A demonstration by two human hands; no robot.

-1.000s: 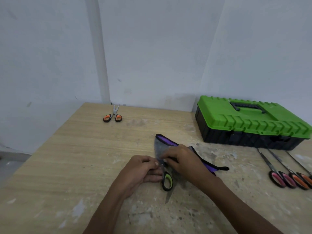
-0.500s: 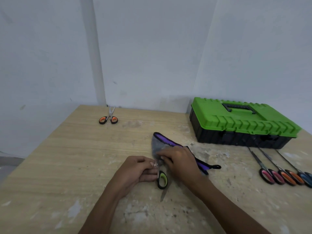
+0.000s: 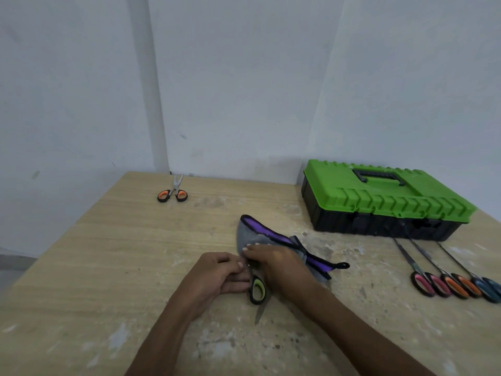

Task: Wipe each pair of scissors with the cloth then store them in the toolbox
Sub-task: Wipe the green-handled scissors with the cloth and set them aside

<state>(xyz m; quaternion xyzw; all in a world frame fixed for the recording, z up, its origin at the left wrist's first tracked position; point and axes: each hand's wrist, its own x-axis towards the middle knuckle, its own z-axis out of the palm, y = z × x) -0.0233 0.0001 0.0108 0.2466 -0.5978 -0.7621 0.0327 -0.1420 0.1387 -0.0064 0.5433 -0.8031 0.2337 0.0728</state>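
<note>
My left hand (image 3: 217,275) grips the handle end of a pair of scissors with black and green handles (image 3: 257,290) on the table. A blade tip points toward me below the handle. My right hand (image 3: 279,267) holds the grey cloth with purple and black trim (image 3: 252,234) against the scissors; most of the blades are hidden under it. The green and black toolbox (image 3: 379,202) stands closed at the back right. Three pairs of scissors with pink, orange and blue handles (image 3: 455,286) lie in front of it. A small orange-handled pair (image 3: 173,194) lies far left.
The wooden table (image 3: 108,267) is scuffed with pale paint marks. A white wall runs along its far edge, and the left table edge drops to the floor.
Both hands stay together on the green-handled scissors and cloth. Only the camera view has shifted a little; the scissors and cloth keep their place.
</note>
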